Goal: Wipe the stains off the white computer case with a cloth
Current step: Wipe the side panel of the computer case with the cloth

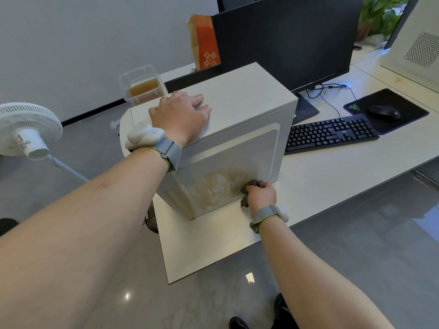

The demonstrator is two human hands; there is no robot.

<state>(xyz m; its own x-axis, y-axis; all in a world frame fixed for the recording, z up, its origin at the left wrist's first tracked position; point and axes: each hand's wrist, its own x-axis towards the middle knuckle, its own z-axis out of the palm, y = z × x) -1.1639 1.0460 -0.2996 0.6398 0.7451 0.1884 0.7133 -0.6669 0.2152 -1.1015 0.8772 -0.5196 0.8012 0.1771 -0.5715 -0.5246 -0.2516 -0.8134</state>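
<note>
The right hand (pixel 261 195) bunches a crumpled grey-brown cloth (pixel 251 186) against the near face of the boxy white metal computer case (pixel 237 129), low down, just right of the yellowish smeared stains (pixel 218 188). Above and beyond, the left hand (pixel 180 112) lies flat-fingered on the lid, probably to brace the case.

Bright even light, floor glare, wide-angle warp
</note>
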